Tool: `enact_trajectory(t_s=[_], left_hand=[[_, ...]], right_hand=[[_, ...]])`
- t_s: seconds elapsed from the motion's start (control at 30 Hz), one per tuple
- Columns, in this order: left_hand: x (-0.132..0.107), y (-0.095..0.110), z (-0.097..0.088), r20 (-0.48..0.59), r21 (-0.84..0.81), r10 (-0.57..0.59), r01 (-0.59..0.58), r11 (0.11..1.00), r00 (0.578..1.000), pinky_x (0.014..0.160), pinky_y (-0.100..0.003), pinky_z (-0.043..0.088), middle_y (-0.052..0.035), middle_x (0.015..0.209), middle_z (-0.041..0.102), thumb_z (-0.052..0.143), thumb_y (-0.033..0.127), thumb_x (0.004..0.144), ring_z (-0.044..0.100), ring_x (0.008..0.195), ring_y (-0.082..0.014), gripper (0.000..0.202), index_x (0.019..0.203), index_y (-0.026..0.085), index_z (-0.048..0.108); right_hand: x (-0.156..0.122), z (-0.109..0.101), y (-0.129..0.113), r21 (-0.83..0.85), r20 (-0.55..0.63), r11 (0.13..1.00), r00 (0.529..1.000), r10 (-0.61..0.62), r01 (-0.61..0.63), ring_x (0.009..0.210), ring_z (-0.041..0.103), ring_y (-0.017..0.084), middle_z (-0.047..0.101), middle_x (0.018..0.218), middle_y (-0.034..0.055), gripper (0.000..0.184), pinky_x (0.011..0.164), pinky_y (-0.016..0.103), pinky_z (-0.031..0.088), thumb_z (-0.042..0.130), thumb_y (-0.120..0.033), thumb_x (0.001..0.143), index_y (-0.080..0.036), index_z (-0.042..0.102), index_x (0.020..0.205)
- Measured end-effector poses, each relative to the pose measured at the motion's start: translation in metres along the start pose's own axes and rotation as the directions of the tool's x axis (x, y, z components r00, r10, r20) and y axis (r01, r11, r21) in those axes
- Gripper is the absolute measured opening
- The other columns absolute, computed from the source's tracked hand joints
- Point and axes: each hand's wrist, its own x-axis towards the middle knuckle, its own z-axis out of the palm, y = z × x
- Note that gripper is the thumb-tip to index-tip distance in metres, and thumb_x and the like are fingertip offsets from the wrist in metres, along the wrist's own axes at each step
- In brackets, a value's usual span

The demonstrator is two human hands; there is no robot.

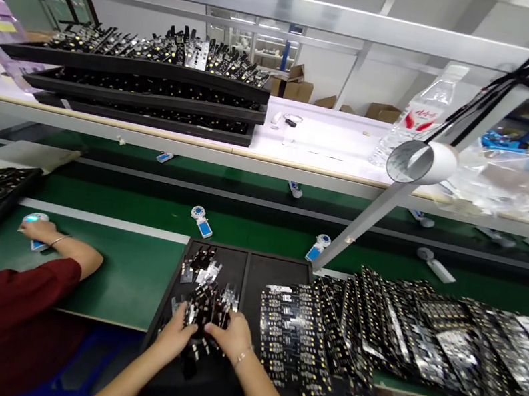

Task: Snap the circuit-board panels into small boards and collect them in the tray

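Note:
My left hand [178, 332] and my right hand [234, 337] are curled around a bunch of small black circuit boards [206, 306], one at each side, with thumbs toward me. The fingertips are partly hidden behind the boards. Under them lies a black tray [261, 265] with a raised divider. More loose boards [202, 267] lie in the tray's left part, just beyond my hands. To the right, black circuit board panels [294, 338] dotted with yellow spots overlap in a long row, partly over the tray.
A co-worker in a red sleeve [14, 298] touches a white and blue handheld device [36, 246] at left. Similar devices [202, 221] lie on the green belt [250, 223]. Overhead, a shelf [324, 144] holds stacked black trays [159, 99], a bottle [423, 113] and a tape roll [422, 162].

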Motion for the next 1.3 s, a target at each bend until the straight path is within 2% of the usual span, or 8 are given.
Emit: enact_trajectory(t_s=[0.2, 0.37, 0.57, 0.7, 0.8, 0.97, 1.1, 1.3], left_hand=[[-0.013, -0.019, -0.046, -0.097, 0.044, 0.109, -0.106, 0.993, 0.989, 0.116, -0.047, 0.027, -0.0209, 0.142, 0.046, 0.058, 0.039, 0.073, 0.040, 0.136, -0.0327, 0.070, 0.134, 0.009, 0.043], [-0.030, -0.036, -0.043, -0.011, -0.118, -0.053, 0.051, 0.992, 0.999, 0.106, -0.047, 0.042, -0.0195, 0.134, 0.056, 0.065, 0.053, 0.065, 0.056, 0.121, -0.0364, 0.070, 0.123, 0.014, 0.053], [-0.045, 0.031, -0.031, 0.255, -0.498, -0.170, 0.280, 0.820, 0.952, 0.102, -0.041, 0.045, -0.0158, 0.126, 0.065, 0.070, 0.070, 0.059, 0.060, 0.118, -0.0325, 0.074, 0.112, 0.019, 0.061], [-0.055, 0.105, -0.049, 0.599, -0.727, -0.026, 0.557, 0.401, 0.800, 0.088, -0.042, 0.052, -0.0166, 0.132, 0.060, 0.041, 0.078, 0.078, 0.065, 0.111, -0.0313, 0.080, 0.129, 0.018, 0.052], [-0.060, 0.139, -0.060, 0.617, -0.728, 0.031, 0.556, 0.401, 0.786, 0.077, -0.034, 0.055, -0.0126, 0.120, 0.068, 0.060, 0.058, 0.080, 0.069, 0.102, -0.0280, 0.061, 0.127, 0.020, 0.054], [-0.070, 0.145, -0.064, 0.509, -0.760, 0.109, 0.387, 0.522, 0.854, 0.084, -0.035, 0.053, -0.0076, 0.113, 0.072, 0.071, 0.017, 0.073, 0.067, 0.102, -0.0256, 0.051, 0.122, 0.022, 0.059], [-0.074, 0.126, -0.059, 0.457, -0.770, -0.021, 0.407, 0.491, 0.889, 0.082, -0.033, 0.051, -0.0059, 0.116, 0.071, 0.069, 0.023, 0.076, 0.067, 0.102, -0.0236, 0.063, 0.135, 0.027, 0.047], [-0.070, 0.104, -0.057, 0.455, -0.762, -0.021, 0.402, 0.507, 0.890, 0.097, -0.042, 0.046, -0.0099, 0.115, 0.071, 0.071, 0.028, 0.075, 0.064, 0.109, -0.0266, 0.061, 0.133, 0.022, 0.051]], right_hand=[[0.007, -0.114, 0.092, -0.196, -0.498, 0.918, 0.841, 0.210, -0.345, 0.131, 0.039, 0.039, 0.041, 0.142, 0.0267, 0.054, 0.101, 0.052, 0.034, 0.044, -0.022, 0.085, -0.007, 0.044, 0.137], [-0.002, -0.170, 0.164, -0.195, -0.534, 0.818, 0.758, 0.373, -0.540, 0.085, 0.065, 0.038, 0.070, 0.089, 0.0248, 0.030, 0.070, 0.049, 0.046, 0.048, -0.024, 0.080, -0.011, 0.070, 0.096], [-0.021, -0.160, 0.142, -0.234, -0.559, 0.917, 0.817, 0.145, -0.323, 0.093, 0.068, 0.029, 0.070, 0.111, 0.0208, 0.043, 0.081, 0.039, 0.050, 0.035, -0.032, 0.091, -0.012, 0.067, 0.112], [-0.052, -0.137, 0.089, -0.277, -0.442, 0.928, 0.824, -0.354, 0.250, 0.115, 0.061, 0.021, 0.068, 0.122, 0.0051, 0.038, 0.108, 0.038, 0.039, 0.038, -0.028, 0.093, -0.022, 0.068, 0.116], [-0.080, -0.121, 0.053, -0.154, -0.366, 0.848, 0.768, -0.526, 0.508, 0.119, 0.058, 0.021, 0.068, 0.121, -0.0010, 0.044, 0.111, 0.045, 0.035, 0.031, -0.020, 0.094, -0.032, 0.066, 0.118], [-0.098, -0.125, 0.027, -0.110, -0.377, 0.878, 0.798, -0.470, 0.466, 0.130, 0.046, 0.032, 0.060, 0.133, -0.0020, 0.029, 0.111, 0.058, 0.028, 0.055, -0.033, 0.087, -0.041, 0.069, 0.110], [-0.089, -0.128, 0.027, 0.361, -0.475, 0.911, 0.880, -0.002, 0.197, 0.140, 0.030, 0.040, 0.029, 0.155, 0.0110, 0.095, 0.112, 0.062, 0.025, 0.074, -0.057, 0.065, -0.028, 0.034, 0.146], [-0.081, -0.099, 0.045, 0.929, 0.047, 0.317, 0.913, 0.406, -0.189, 0.124, 0.054, 0.032, 0.070, 0.118, 0.0089, 0.078, 0.106, 0.043, 0.043, 0.082, -0.050, 0.057, -0.020, 0.056, 0.124]])
